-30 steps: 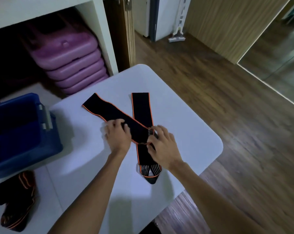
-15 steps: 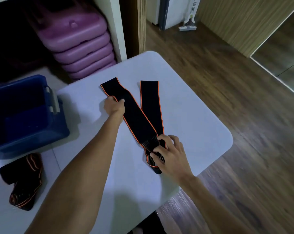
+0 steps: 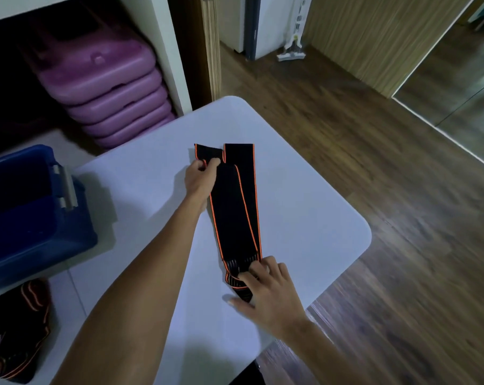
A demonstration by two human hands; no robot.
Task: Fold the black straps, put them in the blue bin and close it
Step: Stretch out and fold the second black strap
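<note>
One blue bin (image 3: 27, 218) stands open at the worktop's (image 3: 304, 212) left edge, one bundled strap (image 3: 15, 334) just in front of it. Right of the bin, two black straps (image 3: 235, 207) lie overlapped mid-worktop. The left hand (image 3: 200, 177) pinches their far end; the right hand (image 3: 266, 290) presses straight fingers on their near end.

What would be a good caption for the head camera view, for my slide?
Left hand pinches the far end of a black strap on the white table; right hand presses its near end.
</note>
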